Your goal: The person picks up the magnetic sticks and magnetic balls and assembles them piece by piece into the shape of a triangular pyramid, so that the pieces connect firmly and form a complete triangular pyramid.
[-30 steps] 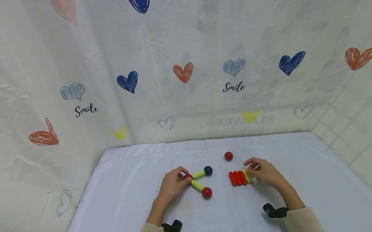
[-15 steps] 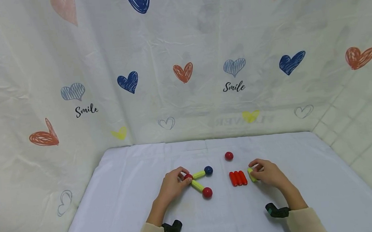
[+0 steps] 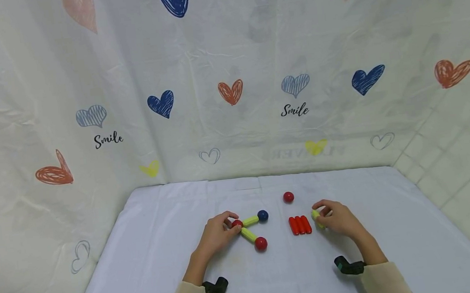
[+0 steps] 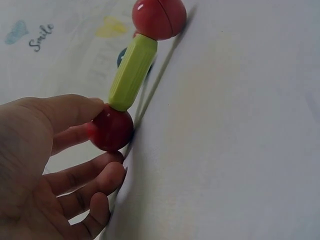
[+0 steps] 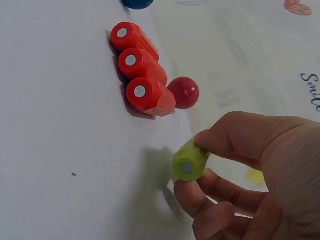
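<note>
My left hand (image 3: 219,233) pinches a red ball (image 4: 111,129) between thumb and fingers. Two yellow-green magnetic rods fan out from that ball: one rod (image 3: 250,221) reaches a dark blue ball (image 3: 263,216), the other rod (image 4: 133,73) ends at a second red ball (image 3: 261,243). On the right, my right hand (image 3: 339,219) pinches a loose yellow-green rod (image 5: 191,161), whose round end shows a silver magnet disc. Just left of that hand, three red rods (image 3: 300,225) lie side by side, their magnet ends showing in the right wrist view.
A lone red ball (image 3: 288,197) sits behind the red rods. White cloth (image 3: 273,279) covers the table, and a curtain printed with hearts (image 3: 225,48) hangs at its back edge. Each wrist wears a black camera mount (image 3: 216,287).
The right hand has drawn the yellow-green rod away from the red rods, to the right, and tilted it slightly. The left hand and its joined rods and balls stay in place.
</note>
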`<state>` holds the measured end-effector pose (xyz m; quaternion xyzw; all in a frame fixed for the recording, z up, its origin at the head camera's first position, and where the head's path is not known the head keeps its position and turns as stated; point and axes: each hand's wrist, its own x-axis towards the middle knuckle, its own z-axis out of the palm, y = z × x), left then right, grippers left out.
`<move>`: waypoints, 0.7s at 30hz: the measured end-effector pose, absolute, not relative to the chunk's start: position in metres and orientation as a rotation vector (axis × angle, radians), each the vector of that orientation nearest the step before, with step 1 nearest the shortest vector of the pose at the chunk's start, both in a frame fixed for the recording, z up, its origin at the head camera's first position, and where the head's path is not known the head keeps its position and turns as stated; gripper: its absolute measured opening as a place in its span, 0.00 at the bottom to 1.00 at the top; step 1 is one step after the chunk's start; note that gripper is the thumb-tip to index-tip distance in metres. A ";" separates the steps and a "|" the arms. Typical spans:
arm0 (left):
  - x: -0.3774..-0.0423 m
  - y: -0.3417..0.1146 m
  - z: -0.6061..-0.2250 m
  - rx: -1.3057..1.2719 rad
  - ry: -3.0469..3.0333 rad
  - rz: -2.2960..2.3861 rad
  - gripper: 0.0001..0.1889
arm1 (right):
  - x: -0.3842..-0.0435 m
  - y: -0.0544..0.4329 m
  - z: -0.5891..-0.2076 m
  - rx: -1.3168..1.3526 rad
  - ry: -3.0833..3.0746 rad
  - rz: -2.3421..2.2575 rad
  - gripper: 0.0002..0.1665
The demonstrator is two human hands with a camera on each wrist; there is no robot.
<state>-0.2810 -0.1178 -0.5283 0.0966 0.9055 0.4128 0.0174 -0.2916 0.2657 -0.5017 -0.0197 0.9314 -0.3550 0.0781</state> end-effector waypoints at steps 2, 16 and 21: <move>-0.281 -0.119 -0.529 0.325 2.817 1.275 0.15 | -0.291 0.267 -0.501 -0.064 2.781 -1.114 0.20; -0.281 -0.121 -0.527 0.335 2.809 1.269 0.11 | -0.286 0.242 -0.486 -0.123 2.637 -1.487 0.25; -0.281 -0.121 -0.528 0.337 2.811 1.265 0.11 | -0.283 0.224 -0.485 -0.140 2.600 -1.528 0.25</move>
